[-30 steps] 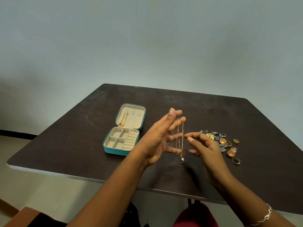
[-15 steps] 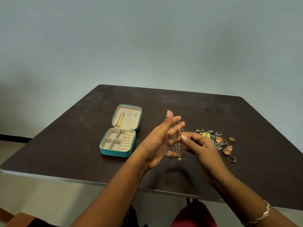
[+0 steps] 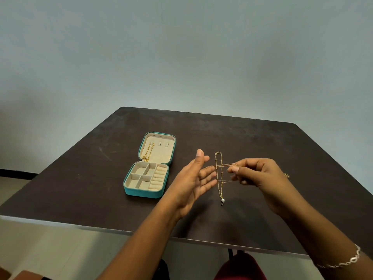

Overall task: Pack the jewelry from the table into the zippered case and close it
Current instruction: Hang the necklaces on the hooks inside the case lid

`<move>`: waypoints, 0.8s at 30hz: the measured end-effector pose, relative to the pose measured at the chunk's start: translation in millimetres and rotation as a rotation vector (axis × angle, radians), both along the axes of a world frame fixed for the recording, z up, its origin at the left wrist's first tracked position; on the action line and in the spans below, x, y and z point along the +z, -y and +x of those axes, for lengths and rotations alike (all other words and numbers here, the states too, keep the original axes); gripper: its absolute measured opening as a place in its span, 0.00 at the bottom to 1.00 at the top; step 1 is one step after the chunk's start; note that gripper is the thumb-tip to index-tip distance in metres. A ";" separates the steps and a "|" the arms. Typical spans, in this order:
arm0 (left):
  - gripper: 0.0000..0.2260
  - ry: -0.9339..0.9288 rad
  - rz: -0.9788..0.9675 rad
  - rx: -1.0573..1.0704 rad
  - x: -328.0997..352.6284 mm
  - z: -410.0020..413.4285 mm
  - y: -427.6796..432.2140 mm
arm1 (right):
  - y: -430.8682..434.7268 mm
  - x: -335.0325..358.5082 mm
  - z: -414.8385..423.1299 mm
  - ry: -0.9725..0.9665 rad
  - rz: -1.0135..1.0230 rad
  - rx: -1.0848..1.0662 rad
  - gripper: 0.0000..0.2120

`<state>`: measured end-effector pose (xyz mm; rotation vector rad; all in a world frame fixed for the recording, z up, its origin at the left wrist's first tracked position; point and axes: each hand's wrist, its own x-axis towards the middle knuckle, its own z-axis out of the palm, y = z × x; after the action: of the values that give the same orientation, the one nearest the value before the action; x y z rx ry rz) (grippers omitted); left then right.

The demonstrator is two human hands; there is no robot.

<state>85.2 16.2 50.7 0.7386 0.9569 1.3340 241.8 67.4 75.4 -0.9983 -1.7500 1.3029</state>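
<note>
One view only, head-worn, wide-angle. Faces forward and down across a dark table (image 3: 262, 138), near edge close at 6 o'clock. The case (image 3: 141, 192) sits toward 9 o'clock, near. Grey wall (image 3: 181, 47) fills the frame toward 12 o'clock.

gold glint (image 3: 286, 175), likely jewelry, mostly hidden behind right hand (image 3: 260, 176), table (image 3: 302, 150) cut off at right

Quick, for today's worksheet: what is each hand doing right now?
Left hand: open, straight fingers touching the gold necklace.
Right hand: pinching the gold necklace.
</note>
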 end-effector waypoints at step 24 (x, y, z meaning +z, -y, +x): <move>0.14 -0.022 0.202 0.249 24.3 -89.1 -6.9 | -57.9 81.3 -43.0 0.448 0.445 -0.028 0.04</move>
<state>-3.9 23.1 75.0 0.8076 0.9640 1.6615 198.8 125.3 156.8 -1.0957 -2.2213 0.6464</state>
